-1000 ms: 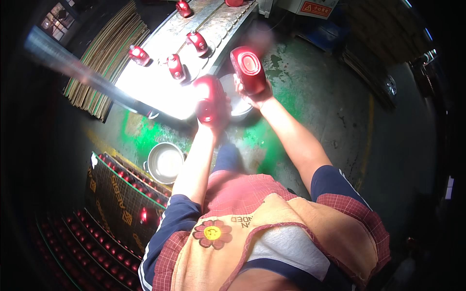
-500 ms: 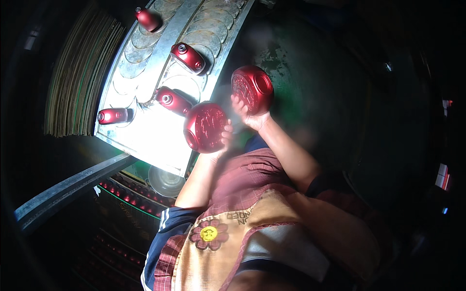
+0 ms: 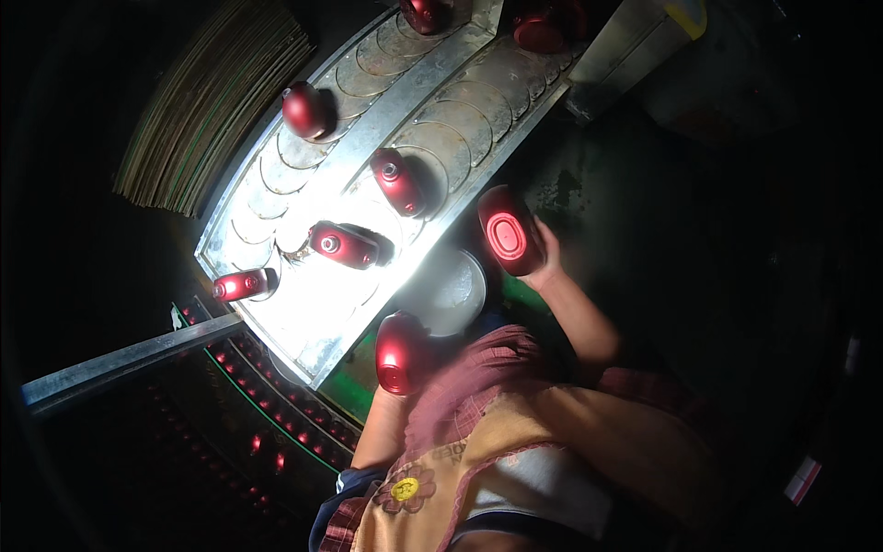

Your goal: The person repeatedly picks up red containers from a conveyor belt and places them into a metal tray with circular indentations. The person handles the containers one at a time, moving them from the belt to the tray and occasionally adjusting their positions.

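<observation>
In the head view, a glossy red rounded bottle mostly hides the left hand holding it, while a dark red flattened bottle sits left of the right hand gripping it, a grey metal conveyor beyond both.

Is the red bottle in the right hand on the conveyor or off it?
Off: the right hand holds the red bottle up, just outside the long edge of the conveyor.

Your right hand grips out in front, its forearm slanting forward, while your left hand, mostly hidden, sits closer to you.
</observation>
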The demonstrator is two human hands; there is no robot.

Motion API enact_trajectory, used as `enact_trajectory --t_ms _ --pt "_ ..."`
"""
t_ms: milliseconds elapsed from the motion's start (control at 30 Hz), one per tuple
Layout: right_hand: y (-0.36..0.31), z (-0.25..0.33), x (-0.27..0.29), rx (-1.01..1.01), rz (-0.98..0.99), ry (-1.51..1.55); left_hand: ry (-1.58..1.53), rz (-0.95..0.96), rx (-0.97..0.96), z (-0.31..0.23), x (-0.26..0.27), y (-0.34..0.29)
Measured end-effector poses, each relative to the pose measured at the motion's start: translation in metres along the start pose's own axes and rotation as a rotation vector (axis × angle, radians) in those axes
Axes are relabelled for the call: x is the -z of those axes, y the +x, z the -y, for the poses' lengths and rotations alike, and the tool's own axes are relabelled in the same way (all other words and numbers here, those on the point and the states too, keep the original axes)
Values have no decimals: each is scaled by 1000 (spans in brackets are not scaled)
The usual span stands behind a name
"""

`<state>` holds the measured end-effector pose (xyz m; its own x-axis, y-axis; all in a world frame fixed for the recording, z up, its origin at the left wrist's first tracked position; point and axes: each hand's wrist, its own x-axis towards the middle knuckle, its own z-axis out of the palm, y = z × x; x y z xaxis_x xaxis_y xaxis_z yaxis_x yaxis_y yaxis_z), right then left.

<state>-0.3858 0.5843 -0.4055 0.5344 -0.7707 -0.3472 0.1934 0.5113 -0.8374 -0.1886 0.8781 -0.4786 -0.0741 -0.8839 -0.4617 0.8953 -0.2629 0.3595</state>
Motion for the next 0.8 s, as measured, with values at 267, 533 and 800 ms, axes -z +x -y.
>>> enact_trajectory --t_ms 267,533,800 --pt "157 162 -30 762 -400 -671 -56 -643 -552 -59 -53 -50" --pt "298 162 -10 571 -699 -1185 206 -561 -741 -79 -101 -38" --pt "270 198 -11 970 -317 -1025 -340 -272 -167 3 -73 62"
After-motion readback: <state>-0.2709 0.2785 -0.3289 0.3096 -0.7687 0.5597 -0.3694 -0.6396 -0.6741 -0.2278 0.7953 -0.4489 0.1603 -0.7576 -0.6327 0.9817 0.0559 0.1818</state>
